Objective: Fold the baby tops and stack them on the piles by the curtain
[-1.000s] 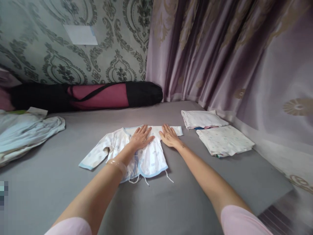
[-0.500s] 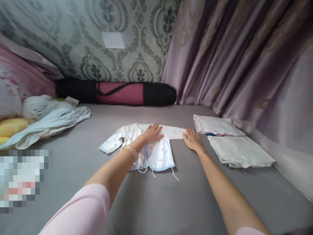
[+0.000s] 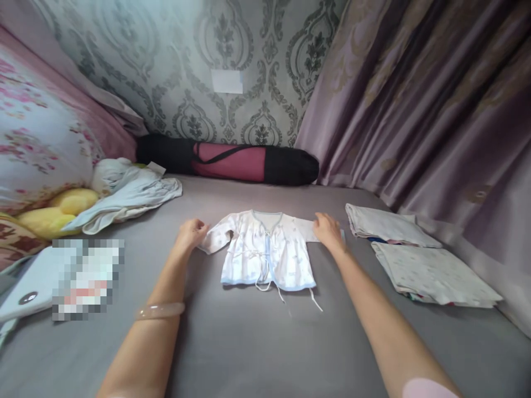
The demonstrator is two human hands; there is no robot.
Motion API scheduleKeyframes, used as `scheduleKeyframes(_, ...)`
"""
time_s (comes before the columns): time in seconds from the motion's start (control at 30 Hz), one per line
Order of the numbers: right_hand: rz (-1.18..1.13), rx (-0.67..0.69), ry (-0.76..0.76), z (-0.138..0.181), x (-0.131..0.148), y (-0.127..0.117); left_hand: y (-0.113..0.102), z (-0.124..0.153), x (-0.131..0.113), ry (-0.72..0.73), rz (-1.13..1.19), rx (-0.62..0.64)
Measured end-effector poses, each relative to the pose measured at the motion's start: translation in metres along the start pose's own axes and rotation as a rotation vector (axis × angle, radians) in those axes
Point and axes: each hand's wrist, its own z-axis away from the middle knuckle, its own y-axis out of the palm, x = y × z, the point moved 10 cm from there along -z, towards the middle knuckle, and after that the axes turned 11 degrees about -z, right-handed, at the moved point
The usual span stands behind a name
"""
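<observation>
Resting at opposite ends of a small white jacket (image 3: 286, 251), my left grip (image 3: 192, 232) and right grip (image 3: 329, 231) stood well apart, with the body of the garment lying between them on a grey sheet (image 3: 249, 354). My left grip was curled nearly closed at the end of the left-hand sleeve (image 3: 220, 235), thumb and fingers drawn together, though I could not tell whether cloth was pinched inside. My right grip lay over the right-hand sleeve (image 3: 306, 229), fingers bent down and partly hidden, with a bit of blue cuff (image 3: 342, 235) showing just past it; whether it had hold of the fabric or only pressed on it, I could not tell either. The sleeve by my right grip ran nearly straight from the shoulder, while the other slanted toward my left grip and bunched near the armpit. Doing this well, I judged, called for light, even tension outward, a little more at my left grip, where the creases gathered; too hard a pull might have dragged the front off line. I also thought it wise to mind the white ties (image 3: 316, 300), nearer my body than either grip, since loose cords could catch underneath. Two folded cloths (image 3: 435, 271) lay to the outer side of my right grip, worth leaving undisturbed.
</observation>
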Motion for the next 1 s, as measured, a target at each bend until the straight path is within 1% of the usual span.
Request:
scheduleKeyframes(0.03,-0.071,0.028,-0.033,-0.003,0.026,0.006,0.003,0.001,0.004,-0.014,0.0,0.012)
scheduleKeyframes(0.07,-0.147,0.085,-0.074,-0.006,0.054,0.016,0.005,0.001,0.006,-0.029,-0.003,0.017)
scheduleKeyframes(0.13,-0.283,0.19,-0.113,-0.012,0.105,0.039,0.008,0.003,0.005,-0.049,-0.015,0.026)
scheduleKeyframes(0.17,-0.298,0.211,-0.126,-0.016,0.127,0.049,0.01,0.003,0.003,-0.049,-0.023,0.035)
scheduleKeyframes(0.23,-0.306,0.23,-0.119,-0.023,0.159,0.067,0.011,0.004,-0.003,-0.029,-0.03,0.058)
scheduleKeyframes(0.3,-0.293,0.225,-0.078,-0.029,0.178,0.083,0.01,0.005,-0.008,0.0,-0.024,0.066)
scheduleKeyframes(0.4,-0.265,0.2,0.006,-0.034,0.188,0.101,0.008,0.004,-0.011,0.019,0.004,0.058)
scheduleKeyframes(0.5,-0.25,0.14,0.044,-0.033,0.188,0.109,0.006,-0.002,-0.015,0.065,0.133,0.031)
scheduleKeyframes(0.57,-0.267,0.08,0.047,-0.031,0.185,0.11,0.001,-0.007,-0.016,0.085,0.248,-0.023)
scheduleKeyframes(0.67,-0.303,0.033,0.047,-0.026,0.181,0.11,-0.009,-0.013,-0.007,0.024,0.318,-0.134)
scheduleKeyframes(0.73,-0.314,0.022,0.042,-0.023,0.18,0.11,-0.013,-0.013,0.0,-0.031,0.284,-0.176)
scheduleKeyframes(0.83,-0.311,-0.008,0.039,-0.02,0.18,0.108,-0.012,-0.01,0.009,-0.099,0.169,-0.144)
scheduleKeyframes(0.9,-0.308,-0.03,0.039,-0.018,0.181,0.107,-0.009,-0.009,0.01,-0.099,0.096,-0.115)
scheduleKeyframes(1.0,-0.328,-0.053,0.014,-0.017,0.183,0.105,-0.008,-0.009,0.011,-0.085,0.046,-0.101)
